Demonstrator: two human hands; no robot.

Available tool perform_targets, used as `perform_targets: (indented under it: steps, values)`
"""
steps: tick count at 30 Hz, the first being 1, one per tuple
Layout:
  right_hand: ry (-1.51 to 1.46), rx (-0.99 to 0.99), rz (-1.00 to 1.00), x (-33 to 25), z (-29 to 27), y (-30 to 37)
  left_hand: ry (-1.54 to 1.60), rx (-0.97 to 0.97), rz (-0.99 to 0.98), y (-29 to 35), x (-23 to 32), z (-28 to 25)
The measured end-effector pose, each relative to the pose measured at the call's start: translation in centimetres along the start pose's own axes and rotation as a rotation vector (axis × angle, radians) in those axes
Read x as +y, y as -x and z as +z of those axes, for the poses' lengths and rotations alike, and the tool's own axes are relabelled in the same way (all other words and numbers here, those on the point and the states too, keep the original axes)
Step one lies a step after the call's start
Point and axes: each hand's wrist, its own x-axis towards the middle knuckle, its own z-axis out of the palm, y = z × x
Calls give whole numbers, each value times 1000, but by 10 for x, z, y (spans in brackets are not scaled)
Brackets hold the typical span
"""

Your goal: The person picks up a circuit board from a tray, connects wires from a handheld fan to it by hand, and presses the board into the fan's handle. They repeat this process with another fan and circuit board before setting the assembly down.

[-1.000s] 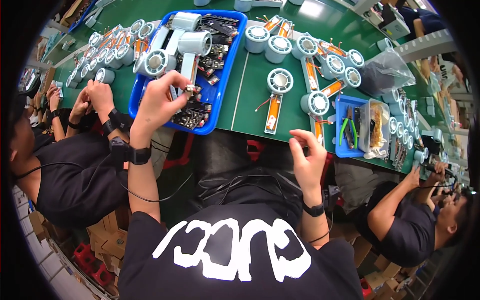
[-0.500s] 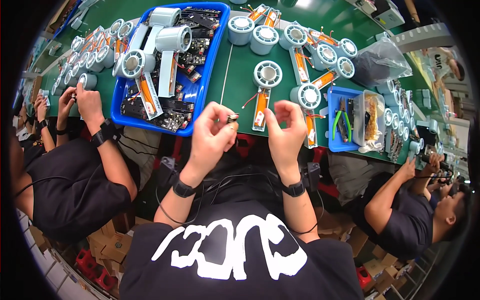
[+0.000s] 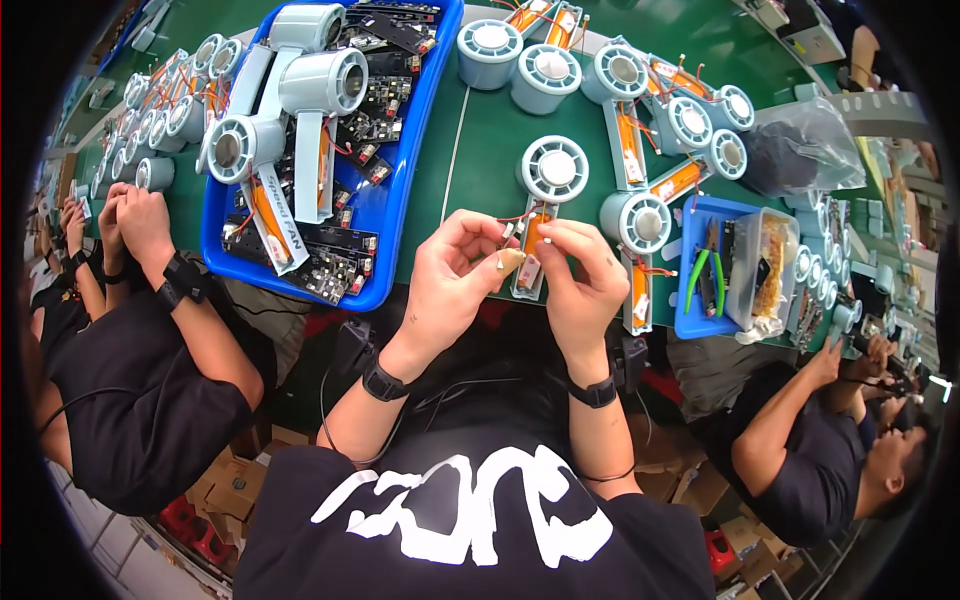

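Observation:
Both my hands meet over the near edge of the bench. Pinched in my left hand (image 3: pixel 450 290) is a small dark circuit board (image 3: pixel 513 236) with white connectors. My right hand (image 3: pixel 583 285) is closed close beside it, its thumb and forefinger together near a tiny white piece I cannot make out. Just behind the fingers lies a pale blue handheld fan (image 3: pixel 553 168), round head away from me. Its open handle shows an orange battery, partly covered by my hands. A thin red wire (image 3: pixel 515 217) runs from the handle toward the board.
At left a blue tray (image 3: pixel 395 215) holds dark circuit boards, with several fans on top. More fans (image 3: pixel 640 222) lie right and behind. A small blue tray (image 3: pixel 690 322) carries green-handled pliers (image 3: pixel 706 285) and a clear box (image 3: pixel 768 265). Co-workers sit on both sides.
My hands have come together in front of the fan's handle; before, they were apart. My right hand, open earlier, has closed its fingertips beside the board. The view has shifted slightly.

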Motion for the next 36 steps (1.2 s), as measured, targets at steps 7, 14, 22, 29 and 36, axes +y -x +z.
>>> perform_targets:
  steps: [7,14,22,29,36]
  values:
    - [98,-11,-22,20,0,-23,69,7,47,-30,-25,-7]
    - [385,-76,-217,37,0,-36,95,-41,10,-44,-41,-11]
    - [471,-191,-183,41,-9,-44,-9,-60,101,-53,-49,-9]
    - [445,-249,-231,43,-15,-51,-226,-22,147,-52,-41,-12]
    - [247,-185,-244,57,-10,-53,-71,-139,79,-57,-40,-26]
